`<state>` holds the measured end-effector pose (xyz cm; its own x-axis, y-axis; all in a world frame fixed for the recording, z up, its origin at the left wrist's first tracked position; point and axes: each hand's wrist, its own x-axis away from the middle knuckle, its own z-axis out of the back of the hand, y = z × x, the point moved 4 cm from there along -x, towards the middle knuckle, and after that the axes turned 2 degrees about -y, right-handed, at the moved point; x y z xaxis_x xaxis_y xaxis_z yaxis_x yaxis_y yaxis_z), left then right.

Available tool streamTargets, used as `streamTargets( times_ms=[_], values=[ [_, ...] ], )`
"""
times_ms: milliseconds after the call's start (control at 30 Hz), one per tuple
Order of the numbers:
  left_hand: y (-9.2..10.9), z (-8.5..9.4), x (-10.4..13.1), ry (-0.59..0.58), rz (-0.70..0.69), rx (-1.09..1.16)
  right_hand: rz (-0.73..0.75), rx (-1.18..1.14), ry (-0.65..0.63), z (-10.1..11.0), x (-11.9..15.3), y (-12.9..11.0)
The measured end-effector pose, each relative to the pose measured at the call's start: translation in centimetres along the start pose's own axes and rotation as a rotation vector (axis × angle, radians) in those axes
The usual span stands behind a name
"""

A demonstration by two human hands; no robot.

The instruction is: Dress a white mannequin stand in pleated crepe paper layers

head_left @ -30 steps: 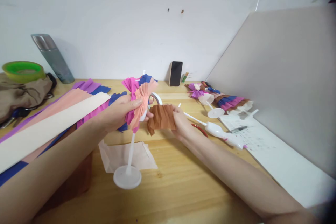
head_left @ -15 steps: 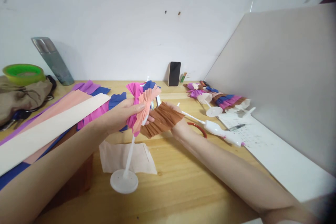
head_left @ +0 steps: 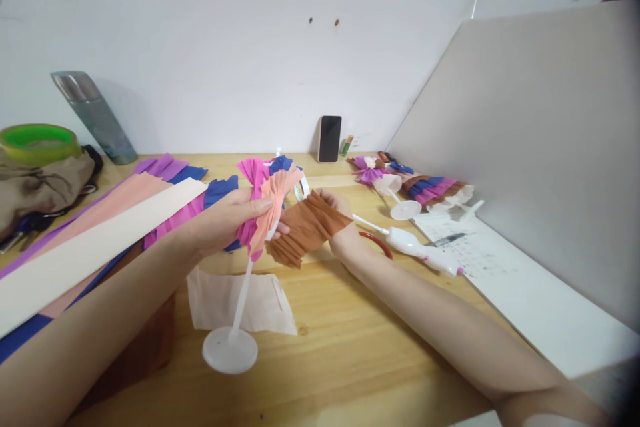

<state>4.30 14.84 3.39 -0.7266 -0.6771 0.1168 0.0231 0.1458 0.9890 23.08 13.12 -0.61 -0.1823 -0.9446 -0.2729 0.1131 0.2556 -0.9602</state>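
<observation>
Closed round the upper part of a clear plastic goblet, my left hand (head_left: 225, 217) also grips the crepe paper against it. Magenta crepe paper (head_left: 253, 180), a peach piece (head_left: 273, 197) and a blue piece (head_left: 283, 165) fan out around the goblet's top. Its stem slants down to a round plastic base (head_left: 230, 350). A pleated brown crepe paper piece (head_left: 307, 227) spreads between my hands. Behind its upper right edge, my right hand (head_left: 336, 205) is closed on it, fingers partly hidden. Under the stem lies a pale paper piece (head_left: 265, 303).
Long coloured paper strips (head_left: 100, 240) cover the table's left side, near a flask (head_left: 95, 117) and a green tape roll (head_left: 40, 143). A white glue gun (head_left: 415, 243) lies right, before another decorated goblet (head_left: 387, 183). A phone (head_left: 329, 139) leans on the wall.
The view has shifted slightly. The goblet's base has swung a little left and nearer. The brown crepe paper has moved slightly in my right hand; both hands keep their hold.
</observation>
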Motion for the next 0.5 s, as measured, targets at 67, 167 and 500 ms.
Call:
streamTargets(
  times_ms=[67, 167, 500],
  values=[
    [0.1, 0.4, 0.0, 0.008, -0.024, -0.005, -0.016, -0.014, 0.039, 0.3, -0.1, 0.0],
    [0.7, 1.2, 0.2, 0.042, -0.059, -0.016, -0.023, -0.012, 0.077, 0.6, -0.2, -0.1],
    [5.2, 4.3, 2.9, 0.333, -0.091, 0.024, -0.082, 0.073, 0.112, 1.3, -0.5, 0.4]
  ],
)
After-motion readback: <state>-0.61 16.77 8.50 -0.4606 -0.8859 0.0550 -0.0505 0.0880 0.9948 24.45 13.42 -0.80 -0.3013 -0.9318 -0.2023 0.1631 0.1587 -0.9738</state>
